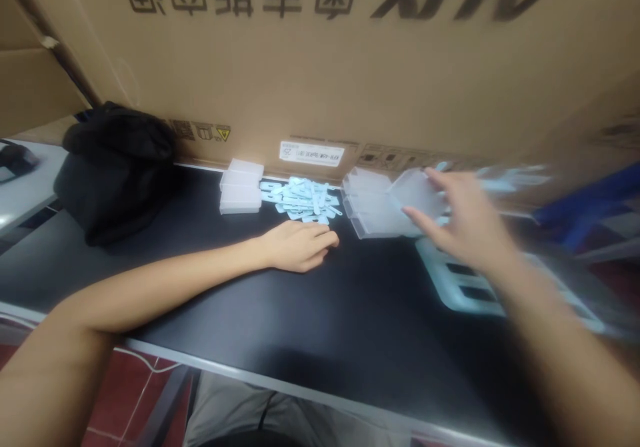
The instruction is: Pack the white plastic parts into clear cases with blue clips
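My left hand (303,246) rests on the dark table top, fingers curled in, with nothing visible in it. Just beyond it lies a heap of small light-blue flat plastic pieces (307,197). My right hand (467,210), slightly blurred, grips a translucent plastic box (419,190) between thumb and fingers. That box is tilted above other translucent boxes (367,207) grouped right of the heap. On the heap's left side stands a stack of similar translucent boxes (241,187). Partly hidden under my right forearm is a pale-blue slotted tray (453,294).
A large cardboard carton (260,80) stands along the back of the table (310,320). A black cloth bag (117,170) sits at the left. Blurred light-blue and clear pieces (515,177) lie behind my right hand, and a blue object (590,204) is at far right.
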`<state>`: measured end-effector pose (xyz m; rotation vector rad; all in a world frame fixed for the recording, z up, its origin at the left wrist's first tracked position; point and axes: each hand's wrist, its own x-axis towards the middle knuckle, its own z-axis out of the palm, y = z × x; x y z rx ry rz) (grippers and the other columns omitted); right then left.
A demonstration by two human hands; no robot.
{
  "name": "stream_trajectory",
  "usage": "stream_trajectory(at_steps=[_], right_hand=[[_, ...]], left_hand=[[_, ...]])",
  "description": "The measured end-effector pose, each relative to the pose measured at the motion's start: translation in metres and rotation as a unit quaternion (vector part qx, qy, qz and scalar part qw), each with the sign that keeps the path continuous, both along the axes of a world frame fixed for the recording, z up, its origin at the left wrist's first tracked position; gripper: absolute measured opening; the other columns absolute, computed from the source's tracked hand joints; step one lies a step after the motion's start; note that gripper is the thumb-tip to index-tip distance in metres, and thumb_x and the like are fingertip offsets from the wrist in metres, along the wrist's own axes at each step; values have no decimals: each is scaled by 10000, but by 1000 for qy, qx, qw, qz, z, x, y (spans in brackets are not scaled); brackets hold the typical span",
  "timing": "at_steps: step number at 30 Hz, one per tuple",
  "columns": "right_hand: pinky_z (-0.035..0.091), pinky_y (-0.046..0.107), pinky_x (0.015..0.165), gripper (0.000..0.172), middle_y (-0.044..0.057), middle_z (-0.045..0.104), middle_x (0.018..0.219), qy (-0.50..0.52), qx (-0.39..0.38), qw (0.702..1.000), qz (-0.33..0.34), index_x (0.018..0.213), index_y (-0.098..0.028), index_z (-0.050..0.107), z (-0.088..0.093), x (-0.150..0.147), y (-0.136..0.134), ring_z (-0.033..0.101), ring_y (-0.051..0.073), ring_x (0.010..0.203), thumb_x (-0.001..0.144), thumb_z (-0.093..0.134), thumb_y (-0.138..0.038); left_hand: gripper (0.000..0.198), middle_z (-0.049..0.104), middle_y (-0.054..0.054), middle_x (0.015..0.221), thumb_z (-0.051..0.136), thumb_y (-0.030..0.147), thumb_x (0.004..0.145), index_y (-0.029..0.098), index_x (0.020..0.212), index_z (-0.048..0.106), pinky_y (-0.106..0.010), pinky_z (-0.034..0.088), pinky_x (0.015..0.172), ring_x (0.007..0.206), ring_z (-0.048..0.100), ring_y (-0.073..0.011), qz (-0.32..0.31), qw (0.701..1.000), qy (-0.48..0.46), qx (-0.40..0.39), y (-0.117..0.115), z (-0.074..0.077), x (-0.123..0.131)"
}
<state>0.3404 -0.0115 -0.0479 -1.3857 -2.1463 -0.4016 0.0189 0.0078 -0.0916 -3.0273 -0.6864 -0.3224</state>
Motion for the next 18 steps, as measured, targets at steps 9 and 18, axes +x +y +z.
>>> stream_trajectory(at_steps=[9,18], right_hand=[[497,562,1055,578,303,624,1378,-109,-82,990,24,1437,-47,509,3,7,35,572,419,1254,1039,445,-461],[519,551,1025,572,246,682,1306,-131,-113,983,58,1429,-85,534,-7,7,54,599,395,1222,1030,444,-486]], left_hand=[[253,716,-83,1235,460,251,1036,208,1262,564,-319,568,793,1037,725,-222,-5,1000,-1,-21,1,0,0],[231,706,-68,1208,459,267,1043,215,1240,567,-320,557,735,986,718,-215,-10,999,-3,-34,2,-1,0]])
